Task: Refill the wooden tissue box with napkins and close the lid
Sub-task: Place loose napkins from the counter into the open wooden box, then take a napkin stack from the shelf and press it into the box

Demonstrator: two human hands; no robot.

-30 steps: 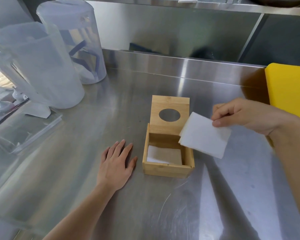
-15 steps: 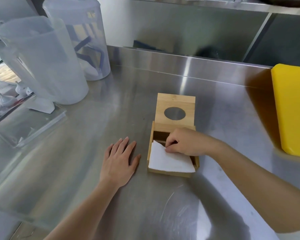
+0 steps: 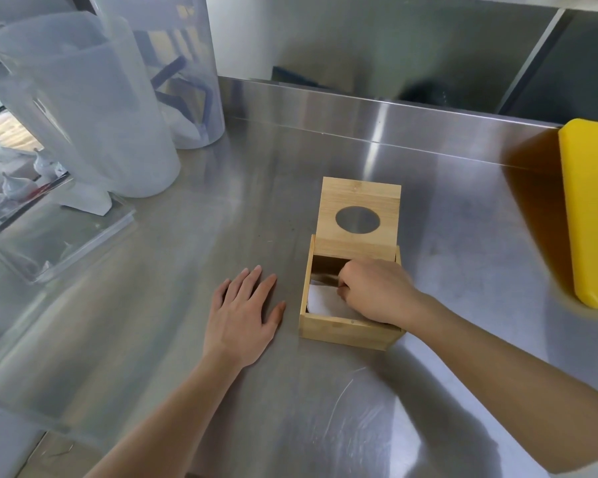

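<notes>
A wooden tissue box (image 3: 346, 330) stands on the steel counter with its lid (image 3: 359, 201) swung back upright; the lid has a round hole. My right hand (image 3: 375, 291) reaches down inside the box, fingers curled and pressed on the white napkins (image 3: 320, 300) lying in it. Most of the napkins are hidden under that hand. My left hand (image 3: 244, 317) lies flat on the counter just left of the box, fingers spread, holding nothing.
Two large translucent plastic pitchers (image 3: 94, 108) stand at the back left beside a clear acrylic tray (image 3: 59, 232). A yellow cutting board (image 3: 591, 208) leans at the right edge. A steel backsplash (image 3: 377, 115) runs behind the box.
My right hand carried a white napkin from the right down into the box and now presses it inside. The left hand stayed flat beside the box.
</notes>
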